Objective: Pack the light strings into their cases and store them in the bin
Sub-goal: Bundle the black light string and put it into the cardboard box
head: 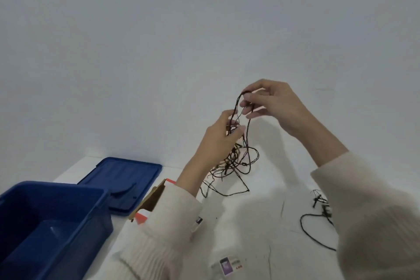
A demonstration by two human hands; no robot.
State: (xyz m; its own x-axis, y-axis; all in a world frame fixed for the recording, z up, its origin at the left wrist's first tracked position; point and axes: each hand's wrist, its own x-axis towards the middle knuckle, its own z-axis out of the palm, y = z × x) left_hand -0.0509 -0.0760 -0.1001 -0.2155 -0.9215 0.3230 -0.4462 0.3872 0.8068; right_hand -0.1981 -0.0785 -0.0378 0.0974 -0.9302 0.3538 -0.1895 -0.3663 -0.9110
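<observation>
A tangled dark light string (234,163) hangs in the air above the white table, its lower loops trailing down to the surface. My left hand (219,138) grips the bunched middle of the string. My right hand (270,102) pinches a loop at its top, slightly higher and to the right. A second dark light string (318,216) lies on the table at the right, partly hidden by my right sleeve. The open blue bin (52,218) stands at the lower left. A cardboard case with red print (152,200) lies behind my left sleeve.
The bin's blue lid (125,179) lies flat behind the bin. A small clear packet with a purple label (227,265) rests near the table's front edge. A plain white wall rises behind the table (261,223).
</observation>
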